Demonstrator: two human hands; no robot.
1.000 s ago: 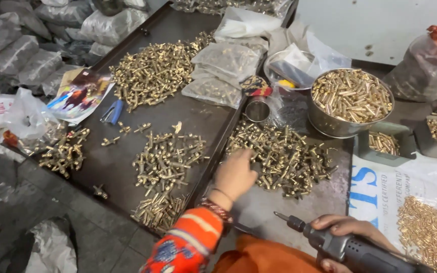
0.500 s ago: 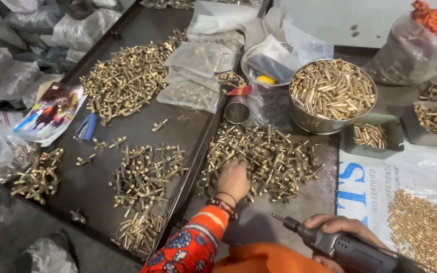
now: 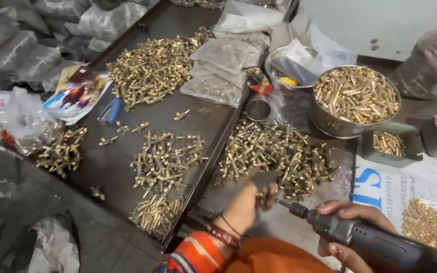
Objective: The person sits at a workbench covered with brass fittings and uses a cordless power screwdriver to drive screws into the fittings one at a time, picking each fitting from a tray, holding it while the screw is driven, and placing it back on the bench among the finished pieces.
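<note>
My left hand [image 3: 249,202] is closed on a small brass fitting [image 3: 265,192] at the near edge of a loose pile of brass fittings [image 3: 279,156]. An orange patterned sleeve and bangles cover that wrist. My right hand [image 3: 347,230] grips a dark grey power screwdriver [image 3: 360,237] at the lower right. Its thin bit points left and meets the fitting held in my left hand.
A long dark metal tray [image 3: 142,121] on the left carries several heaps of brass fittings. A steel bowl [image 3: 352,101] full of brass pieces stands at right, with small grey bins [image 3: 388,146], clear plastic bags [image 3: 223,71], a small steel cup [image 3: 257,108] and printed sheets nearby.
My left hand drew back from the pile with a fitting and closed on it. The screwdriver rose and its bit came up to that fitting. The camera tilted slightly.
</note>
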